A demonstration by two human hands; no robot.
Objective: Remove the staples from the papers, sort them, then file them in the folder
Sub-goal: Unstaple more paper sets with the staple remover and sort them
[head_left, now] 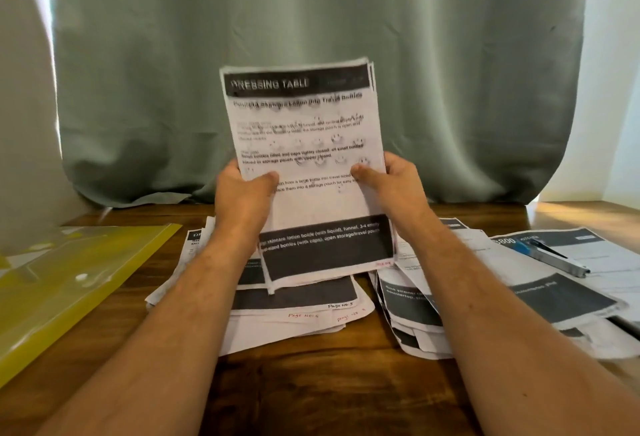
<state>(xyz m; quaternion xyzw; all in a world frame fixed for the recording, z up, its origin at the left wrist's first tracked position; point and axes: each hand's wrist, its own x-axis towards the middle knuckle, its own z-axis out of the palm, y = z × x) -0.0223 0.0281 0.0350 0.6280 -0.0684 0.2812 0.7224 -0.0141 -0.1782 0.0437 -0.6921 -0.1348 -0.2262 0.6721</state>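
Note:
I hold a stack of printed papers (304,144) upright above the table, its top sheet headed "DRESSING TABLE" in a black band. My left hand (242,196) grips the stack's left edge, thumb on the front. My right hand (391,186) grips the right edge the same way. Beneath it, a loose pile of papers (298,307) with handwritten page numbers lies on the wooden table (311,383). A second pile of papers (485,297) spreads out to the right. A yellow plastic folder (69,283) with a snap button lies at the left.
A grey and blue staple remover or pen-like tool (554,255) lies on the right-hand papers. A grey-green curtain (311,37) hangs behind the table. A dark object (627,326) pokes in at the right edge.

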